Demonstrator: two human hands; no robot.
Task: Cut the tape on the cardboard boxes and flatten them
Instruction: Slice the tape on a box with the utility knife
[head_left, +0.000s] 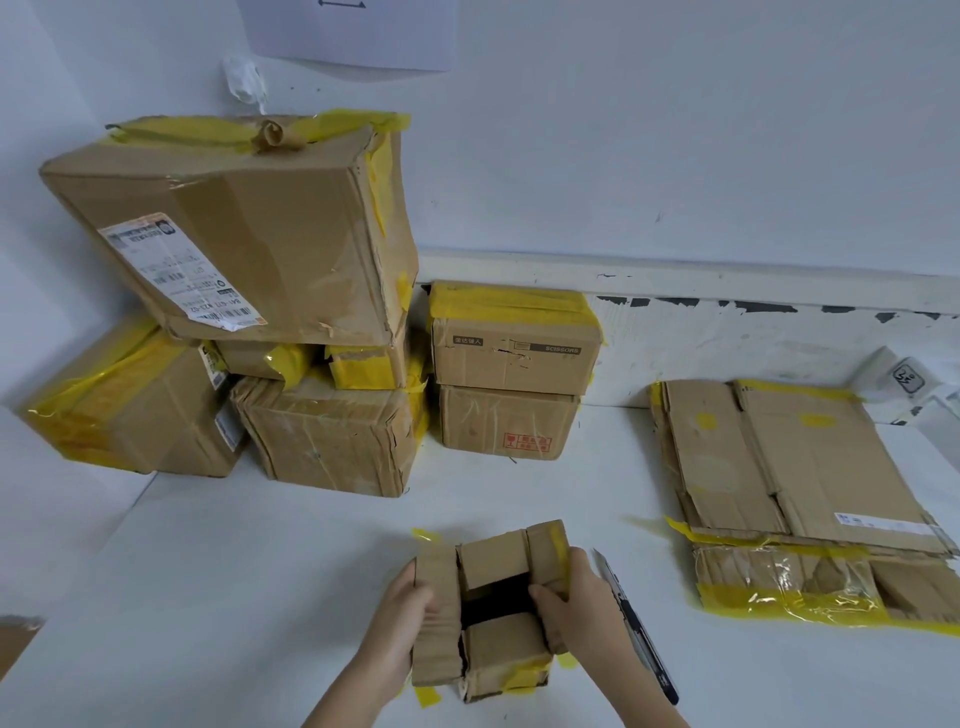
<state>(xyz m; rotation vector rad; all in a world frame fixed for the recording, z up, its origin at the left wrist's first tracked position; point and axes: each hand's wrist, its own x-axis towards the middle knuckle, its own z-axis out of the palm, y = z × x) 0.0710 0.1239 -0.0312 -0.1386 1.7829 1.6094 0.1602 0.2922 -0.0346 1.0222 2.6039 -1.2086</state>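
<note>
At the far left against the white wall stands a stack of still-taped brown cardboard boxes (249, 322) banded in yellow tape, well apart from the person's hands.

Nearer, in the middle of the white tabletop (208, 597), sits the small brown cardboard box with yellow tape scraps (491, 608), directly between the two hands. Its top is already cut: the flaps stand parted and a dark opening shows in the middle. Its longer side runs away from the person, toward the wall.

The left hand (402, 621) lies against the box's left side flap, fingers curled over the flap's edge and gripping it. The right hand (574, 597) mirrors it on the right flap, thumb hooked at the edge by the opening, fingers wrapped round the outer side. Both hands are equally near, each clamped on its own flap, so I judge the next move is to pull the flaps outward and press the box down flat.

Just beside the right hand, the black-handled utility knife (636, 623) lies on the table, blade pointing toward the wall, untouched.

Further right rests a pile of flattened brown cardboard (800, 488) with yellow tape.
</note>
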